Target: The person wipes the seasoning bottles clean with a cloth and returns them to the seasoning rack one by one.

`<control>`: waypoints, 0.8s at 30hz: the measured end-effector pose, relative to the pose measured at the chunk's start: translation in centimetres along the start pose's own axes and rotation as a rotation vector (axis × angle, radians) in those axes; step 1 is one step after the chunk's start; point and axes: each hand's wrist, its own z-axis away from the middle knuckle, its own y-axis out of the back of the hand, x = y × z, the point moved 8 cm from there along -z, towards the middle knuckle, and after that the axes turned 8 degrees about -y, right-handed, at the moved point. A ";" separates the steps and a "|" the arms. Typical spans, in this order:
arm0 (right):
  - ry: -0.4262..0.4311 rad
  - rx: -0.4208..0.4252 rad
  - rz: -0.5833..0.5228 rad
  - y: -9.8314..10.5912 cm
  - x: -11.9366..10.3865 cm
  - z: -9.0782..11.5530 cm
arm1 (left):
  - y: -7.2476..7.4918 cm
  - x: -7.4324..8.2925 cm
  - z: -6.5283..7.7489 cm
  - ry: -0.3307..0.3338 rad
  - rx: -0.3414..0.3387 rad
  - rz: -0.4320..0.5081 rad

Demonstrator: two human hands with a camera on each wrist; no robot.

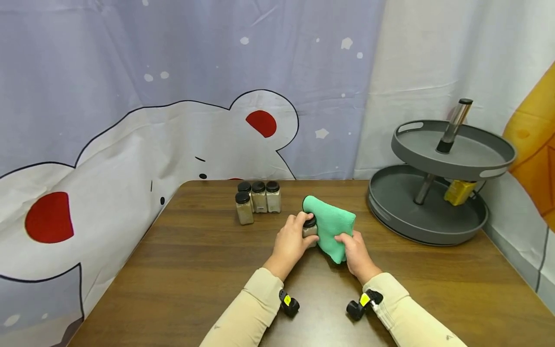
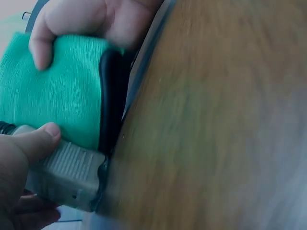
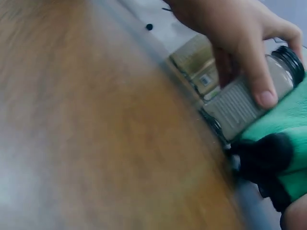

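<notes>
My left hand (image 1: 288,243) grips a small spice jar (image 1: 310,230) with a black lid, thumb on one side and fingers on the other. The jar (image 2: 67,167) stands upright at the tabletop and shows a printed label in the left wrist view. Right against it is a folded green cloth (image 1: 331,226), which my right hand (image 1: 357,255) pinches at its right side, thumb on the near face. A dark edge runs along the bottom of the cloth (image 2: 57,91) in the left wrist view. In the right wrist view the cloth (image 3: 292,115) is partly hidden behind a black object.
Several similar black-lidded jars (image 1: 258,197) stand grouped at the back of the wooden table (image 1: 195,270), left of my hands. At the right back is a grey two-tier round tray (image 1: 427,236) with a metal post. A yellow box (image 1: 459,192) sits on its lower tier. A patterned curtain (image 1: 195,58) hangs behind.
</notes>
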 end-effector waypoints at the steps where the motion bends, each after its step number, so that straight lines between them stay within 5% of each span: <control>1: -0.016 0.024 -0.044 0.4 0.1 -0.1 | 0.0 -0.3 -0.1 0.007 -0.013 0.024; 6: -0.107 0.128 -0.311 2.2 1.1 -0.7 | 0.5 -2.5 -0.5 0.102 -0.016 0.182; 11: -0.118 0.152 -0.465 2.6 1.4 -1.2 | 3.0 -3.3 -0.8 0.157 0.132 0.394; 14: -0.157 0.083 -0.502 1.4 1.8 -1.0 | 5.2 -2.3 -1.1 0.112 0.258 0.533; 17: -0.219 -0.066 -0.517 -1.0 2.1 -0.4 | 6.4 -0.6 -1.5 0.053 0.300 0.656; 20: -0.279 -0.180 -0.507 -3.0 2.4 0.3 | 5.5 0.7 -1.7 0.027 0.201 0.707; 24: -0.341 -0.184 -0.453 -3.4 3.1 0.8 | 2.8 1.4 -1.5 0.013 -0.056 0.670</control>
